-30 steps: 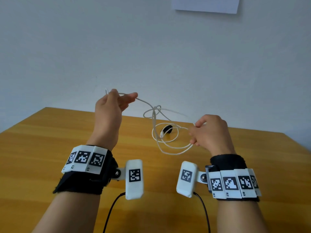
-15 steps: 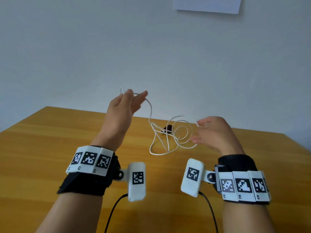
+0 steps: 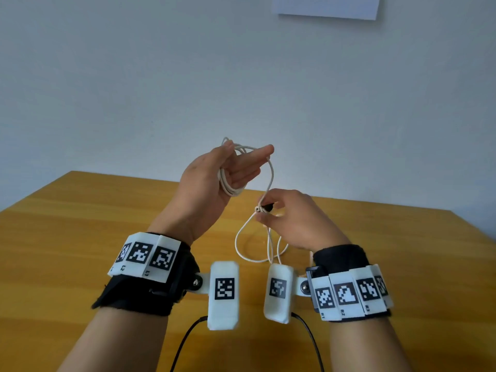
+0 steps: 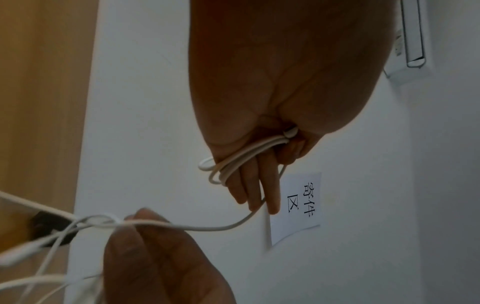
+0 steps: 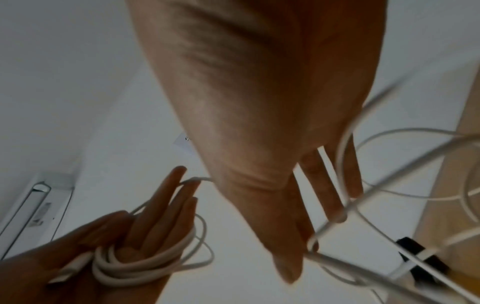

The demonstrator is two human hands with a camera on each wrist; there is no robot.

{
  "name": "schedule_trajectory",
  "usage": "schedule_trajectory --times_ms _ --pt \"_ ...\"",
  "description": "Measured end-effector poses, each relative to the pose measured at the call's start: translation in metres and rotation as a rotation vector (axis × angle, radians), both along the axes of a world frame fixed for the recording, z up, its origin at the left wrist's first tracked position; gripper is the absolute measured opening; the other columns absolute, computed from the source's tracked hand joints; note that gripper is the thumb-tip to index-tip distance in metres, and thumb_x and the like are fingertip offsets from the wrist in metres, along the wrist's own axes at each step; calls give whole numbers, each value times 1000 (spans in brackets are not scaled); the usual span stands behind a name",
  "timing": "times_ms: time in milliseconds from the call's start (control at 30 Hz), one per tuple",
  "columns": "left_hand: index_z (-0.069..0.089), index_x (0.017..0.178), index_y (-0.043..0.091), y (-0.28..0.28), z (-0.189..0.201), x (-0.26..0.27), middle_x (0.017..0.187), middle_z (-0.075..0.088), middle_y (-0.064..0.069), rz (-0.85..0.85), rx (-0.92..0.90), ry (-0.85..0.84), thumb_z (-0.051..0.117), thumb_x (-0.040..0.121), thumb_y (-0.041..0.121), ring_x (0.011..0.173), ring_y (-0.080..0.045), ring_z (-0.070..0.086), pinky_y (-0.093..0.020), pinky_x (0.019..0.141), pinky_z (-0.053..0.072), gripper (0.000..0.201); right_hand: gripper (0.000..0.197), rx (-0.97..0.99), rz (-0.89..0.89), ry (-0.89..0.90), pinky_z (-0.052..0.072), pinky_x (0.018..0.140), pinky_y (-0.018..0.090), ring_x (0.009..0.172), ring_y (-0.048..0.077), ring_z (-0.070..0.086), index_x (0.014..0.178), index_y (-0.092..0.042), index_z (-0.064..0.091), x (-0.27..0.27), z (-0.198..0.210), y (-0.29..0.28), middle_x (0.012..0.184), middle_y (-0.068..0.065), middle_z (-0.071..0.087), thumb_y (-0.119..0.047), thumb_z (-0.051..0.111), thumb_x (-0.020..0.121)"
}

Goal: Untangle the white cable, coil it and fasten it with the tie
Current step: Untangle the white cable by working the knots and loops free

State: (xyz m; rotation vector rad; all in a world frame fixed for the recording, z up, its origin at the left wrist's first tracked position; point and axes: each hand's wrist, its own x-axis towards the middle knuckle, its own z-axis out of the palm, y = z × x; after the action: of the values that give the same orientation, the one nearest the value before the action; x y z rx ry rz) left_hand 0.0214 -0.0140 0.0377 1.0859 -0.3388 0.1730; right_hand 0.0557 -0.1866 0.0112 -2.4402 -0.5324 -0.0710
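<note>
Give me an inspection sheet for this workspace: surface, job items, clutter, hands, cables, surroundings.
Surface: wooden table, bare where visible.
Job items: white cable, several turns wound round the left fingers, the rest hanging in loose loops with a small knot at the right fingertips; black tie at that knot.
Clutter: nothing seen.
Hands: left hand raised, fingers fairly straight, thumb pressing the cable end; right hand pinches the cable at the knot.
Cables: two black leads run from the wrist cameras toward the person.
Surroundings: pale wall with a paper sheet; it bears printed characters in the left wrist view.
</note>
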Motion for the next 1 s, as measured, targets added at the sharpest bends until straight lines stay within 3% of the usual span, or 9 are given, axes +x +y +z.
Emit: schedule_trajectory --times_ms 133,200,367,500,633,733,833,900,1000 --pt "50 74 13 2 6 -4 126 69 -27 0 -113 -26 29 112 22 125 -33 66 -40 110 47 45 9 3 -55 -7 37 61 7 88 3 61 105 -27 70 6 -6 -5 95 -16 65 -24 69 96" --pt "58 71 15 5 7 -5 125 71 -24 41 -171 -53 27 112 22 125 -32 66 -40 110 48 52 22 -10 -109 -38 43 55 13 73 7 64 101 -29 72 8 -8 -10 86 -14 66 -11 60 97" --pt "57 102 7 16 6 0 128 72 -18 299 -301 -108 26 113 24 123 -25 68 -35 111 48 37 21 109 -356 -44 61 79 47 81 28 73 90 -12 73 20 -15 -29 87 8 76 -13 54 99" --pt "59 104 12 31 5 4 124 75 -5 541 -301 -82 29 112 26 119 -14 69 -32 112 47 34 25 70 -548 102 56 79 40 93 33 71 107 -4 66 27 -19 -43 102 11 72 -26 53 105" --pt "59 107 15 44 -3 9 125 75 2 744 -263 22 32 111 27 119 -7 68 -30 112 47 30 38 -11 -643 193 46 73 37 90 35 66 115 -6 62 25 -19 -52 92 13 66 -36 41 110" --pt "58 101 19 44 -7 10 128 73 3 765 -186 50 31 111 28 121 -6 66 -29 112 46 29 33 -26 -664 223 48 76 37 92 35 67 111 -9 60 24 -19 -55 93 14 65 -35 41 109" --pt "62 105 19 36 -9 12 129 73 3 698 -123 45 31 111 28 123 -7 65 -31 114 45 33 31 -54 -595 245 42 62 31 74 25 61 100 -5 58 20 -14 -53 80 8 59 -34 49 107" --pt "63 105 19 29 -9 12 129 73 2 637 -94 43 32 112 28 125 -9 64 -32 116 44 34 35 -74 -518 294 44 65 30 78 22 60 115 -5 61 15 -7 -48 91 6 61 -37 58 103" --pt "63 103 17 19 -7 12 128 73 -1 538 -78 23 32 112 27 125 -11 65 -35 116 44 34 65 -81 -425 267 49 99 39 128 27 55 146 -19 48 10 4 -43 143 4 53 -49 70 93"
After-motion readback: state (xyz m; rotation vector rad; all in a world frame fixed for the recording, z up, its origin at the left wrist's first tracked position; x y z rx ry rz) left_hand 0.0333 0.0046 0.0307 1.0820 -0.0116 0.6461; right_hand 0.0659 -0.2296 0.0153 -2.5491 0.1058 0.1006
